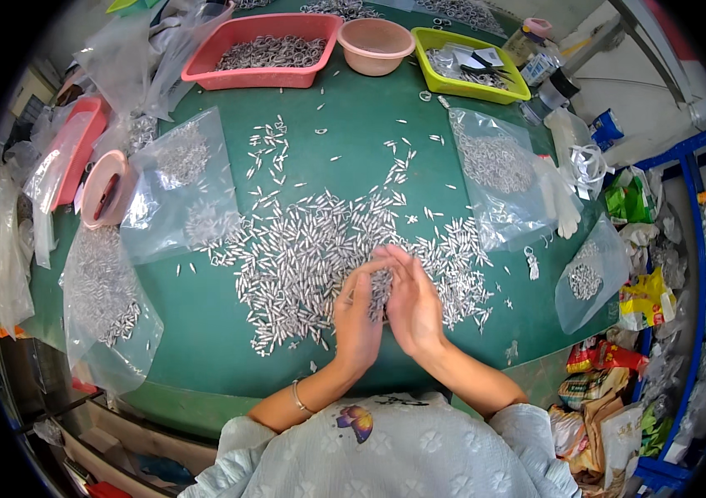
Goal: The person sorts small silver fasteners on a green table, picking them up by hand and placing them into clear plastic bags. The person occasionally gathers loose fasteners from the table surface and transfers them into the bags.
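My left hand (358, 319) and my right hand (413, 305) are cupped together over the near part of a wide heap of small silvery metal pieces (295, 266). A clump of metal pieces (379, 292) is held between my palms, with my fingertips meeting above it. The loose pieces are short, slim and pointed, and they lie flat across the green table (336, 108). Part of the heap is hidden behind my hands. A bracelet circles my left wrist.
Bags of metal parts lie left (175, 166) and right (498, 166). At the back stand a red tray (195, 70), a pink bowl (376, 62) and a yellow-green tray (473, 87). A blue metal rack (689, 249) and packages are on the right.
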A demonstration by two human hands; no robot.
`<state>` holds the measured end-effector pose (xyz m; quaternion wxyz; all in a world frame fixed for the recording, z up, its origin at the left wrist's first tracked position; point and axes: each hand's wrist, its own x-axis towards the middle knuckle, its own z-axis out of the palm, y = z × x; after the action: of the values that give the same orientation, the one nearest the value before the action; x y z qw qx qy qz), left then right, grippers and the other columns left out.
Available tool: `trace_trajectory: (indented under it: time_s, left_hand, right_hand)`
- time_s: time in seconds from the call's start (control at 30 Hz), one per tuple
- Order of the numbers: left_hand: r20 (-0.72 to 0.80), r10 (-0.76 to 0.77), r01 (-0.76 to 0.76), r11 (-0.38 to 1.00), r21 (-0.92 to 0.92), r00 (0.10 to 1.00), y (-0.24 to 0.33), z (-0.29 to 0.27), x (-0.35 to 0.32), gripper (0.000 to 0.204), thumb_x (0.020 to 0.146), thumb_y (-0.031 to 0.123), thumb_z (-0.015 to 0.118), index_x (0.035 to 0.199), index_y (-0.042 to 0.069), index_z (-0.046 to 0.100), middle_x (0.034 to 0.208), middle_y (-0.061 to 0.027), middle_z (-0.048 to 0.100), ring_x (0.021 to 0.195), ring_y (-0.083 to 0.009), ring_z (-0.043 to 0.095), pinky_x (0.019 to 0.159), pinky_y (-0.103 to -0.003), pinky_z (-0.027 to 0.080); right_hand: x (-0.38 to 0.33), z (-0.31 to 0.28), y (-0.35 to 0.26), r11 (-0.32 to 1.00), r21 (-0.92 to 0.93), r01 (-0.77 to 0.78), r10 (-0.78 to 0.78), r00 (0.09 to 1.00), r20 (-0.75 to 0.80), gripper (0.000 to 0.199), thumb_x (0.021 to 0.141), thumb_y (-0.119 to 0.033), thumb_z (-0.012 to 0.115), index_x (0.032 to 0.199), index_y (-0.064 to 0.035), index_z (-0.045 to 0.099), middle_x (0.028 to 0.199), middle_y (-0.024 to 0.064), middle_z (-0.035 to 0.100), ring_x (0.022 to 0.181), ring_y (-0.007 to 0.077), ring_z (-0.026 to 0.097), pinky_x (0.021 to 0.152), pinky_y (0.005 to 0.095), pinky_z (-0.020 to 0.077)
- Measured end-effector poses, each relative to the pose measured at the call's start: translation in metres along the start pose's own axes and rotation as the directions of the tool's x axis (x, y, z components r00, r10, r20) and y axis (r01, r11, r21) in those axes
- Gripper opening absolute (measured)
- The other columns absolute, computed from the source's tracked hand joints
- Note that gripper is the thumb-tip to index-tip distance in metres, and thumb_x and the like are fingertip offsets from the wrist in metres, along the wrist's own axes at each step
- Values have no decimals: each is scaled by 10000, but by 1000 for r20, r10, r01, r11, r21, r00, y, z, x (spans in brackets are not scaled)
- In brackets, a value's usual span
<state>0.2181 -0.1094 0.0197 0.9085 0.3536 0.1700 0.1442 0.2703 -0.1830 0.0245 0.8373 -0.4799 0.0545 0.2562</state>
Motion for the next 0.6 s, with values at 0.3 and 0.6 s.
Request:
trace_trajectory:
  time_s: [0.3,0.6]
  left_hand:
    - [127,318,-339,918,206,940,5,19,-16,556,1053,366,281,1417,-49,347,1402,-231,459,1357,-294,390,1155,-406,244]
    - [54,631,-628,754,192,774,7,23,-23,437,1027,205,332,1378,-54,367,1332,-215,486,1329,-335,410,1127,-450,291]
  right_hand:
    - [-20,5,10,863,468,-190,215,977,-2,383,1013,-258,379,1325,-78,511,1362,101,515,1269,219,479,1079,408,386]
    - [-28,-13,22,500,769,-397,434,884,174,230,977,-157,395,1085,-34,557,959,116,590,806,220,567,683,324,492]
